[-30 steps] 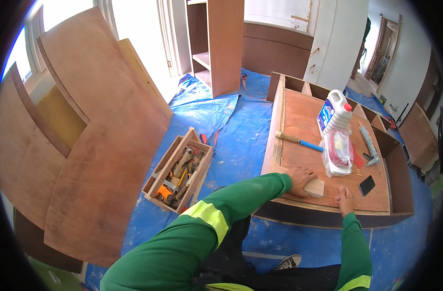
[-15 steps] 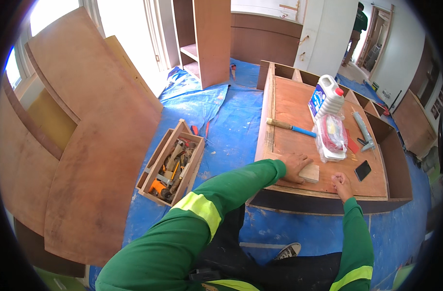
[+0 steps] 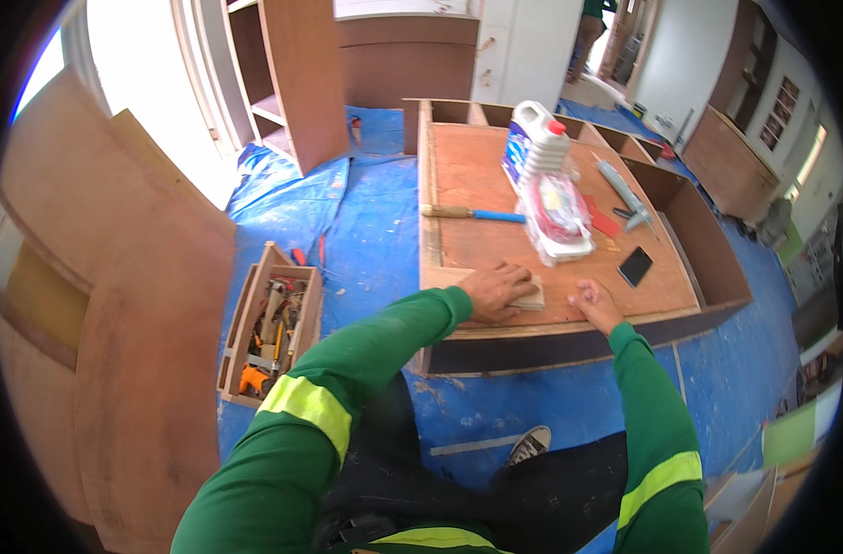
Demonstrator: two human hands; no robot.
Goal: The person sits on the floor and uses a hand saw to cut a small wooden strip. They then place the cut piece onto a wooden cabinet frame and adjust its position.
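My left hand lies over a small pale wood block near the front edge of the wooden panel, fingers bent across it. Only the block's right end shows. To its right, my right hand hovers over the panel with its fingers curled together; whatever is in them, if anything, is too small to make out. Beyond the hands lies a hammer-like tool with a wooden end and a blue shaft. A plastic-wrapped white and red container stands beside it. A black phone rests right of my right hand.
Behind the wrapped container stands a white jug with a red cap. A caulking gun and red sandpaper-like sheet lie to the right. A wooden toolbox sits on blue sheeting. Large curved panels lean at left.
My view has turned right, so the scene sits further left. My left hand now covers more of the wood block, its fingers more bent. My right hand stays curled beside it.
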